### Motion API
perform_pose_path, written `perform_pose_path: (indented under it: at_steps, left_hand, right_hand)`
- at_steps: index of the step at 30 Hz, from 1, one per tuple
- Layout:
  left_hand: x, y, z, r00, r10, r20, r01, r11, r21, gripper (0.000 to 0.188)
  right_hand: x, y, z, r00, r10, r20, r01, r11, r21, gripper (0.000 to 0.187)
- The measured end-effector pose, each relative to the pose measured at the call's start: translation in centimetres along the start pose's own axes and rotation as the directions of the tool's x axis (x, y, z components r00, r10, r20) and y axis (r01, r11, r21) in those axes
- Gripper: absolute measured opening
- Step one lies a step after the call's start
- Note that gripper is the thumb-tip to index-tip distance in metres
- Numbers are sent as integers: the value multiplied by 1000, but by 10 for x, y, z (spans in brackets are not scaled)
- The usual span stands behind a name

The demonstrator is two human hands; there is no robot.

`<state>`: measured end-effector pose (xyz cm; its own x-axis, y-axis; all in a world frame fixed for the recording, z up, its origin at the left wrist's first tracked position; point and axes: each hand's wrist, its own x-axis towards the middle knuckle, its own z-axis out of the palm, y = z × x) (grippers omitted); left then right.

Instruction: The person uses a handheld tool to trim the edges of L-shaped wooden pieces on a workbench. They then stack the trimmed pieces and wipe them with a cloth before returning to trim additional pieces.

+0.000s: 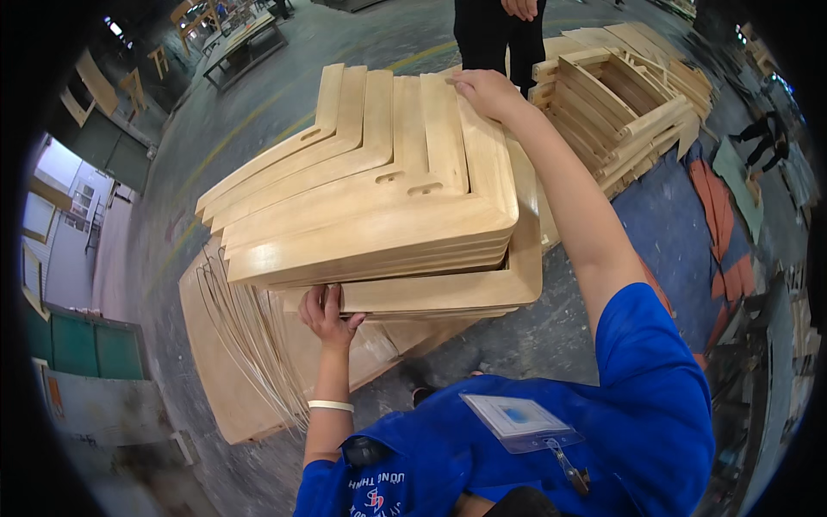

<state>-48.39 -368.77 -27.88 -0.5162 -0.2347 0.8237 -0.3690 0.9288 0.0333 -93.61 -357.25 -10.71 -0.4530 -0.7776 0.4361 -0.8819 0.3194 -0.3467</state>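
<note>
A tall pile of pale, varnished L-shaped wooden pieces (pixel 370 228) lies before me, their corners nested and fanned out to the left. Several have short oval slots near the inner corner. Beneath the upper bundle, a lower L-shaped piece (pixel 431 291) juts out toward me. My left hand (pixel 324 317) is closed over its near edge, fingers on top and thumb along the front. At the far right end of the pile, my right hand (pixel 491 93) grips the top of one wooden arm, its fingers bent over the end. The undersides of the pieces are hidden.
Left of the pile, thin strips (pixel 250 327) lie across a brown board (pixel 224 379). A person in dark trousers (pixel 495 39) stands just beyond the pile. To the right are stacked wooden frames (pixel 603 103) and a blue sheet (pixel 659 207). A low table (pixel 245 47) stands farther back.
</note>
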Motion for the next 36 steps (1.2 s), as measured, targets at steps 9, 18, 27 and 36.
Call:
perform_pose_path:
  at_steps: [9, 18, 27, 36]
  left_hand:
    - [-2, -2, 4, 1000, 10, -9, -10, 1000, -3, 74]
    - [4, 1, 1, 1000, 20, -24, -20, 999, -32, 70]
    - [2, -2, 1, 1000, -5, 3, 5, 1000, 9, 75]
    - [16, -3, -31, 987, -92, 133, 106, 989, -100, 75]
  right_hand:
    - [-72, -13, -12, 985, -160, -69, 162, 986, 30, 32]
    - [-146, -57, -43, 991, -128, 44, 119, 978, 170, 31]
    - [-190, -149, -65, 993, -72, 96, 74, 997, -22, 32]
    - [-176, -198, 9, 964, -264, 13, 265, 964, -32, 34]
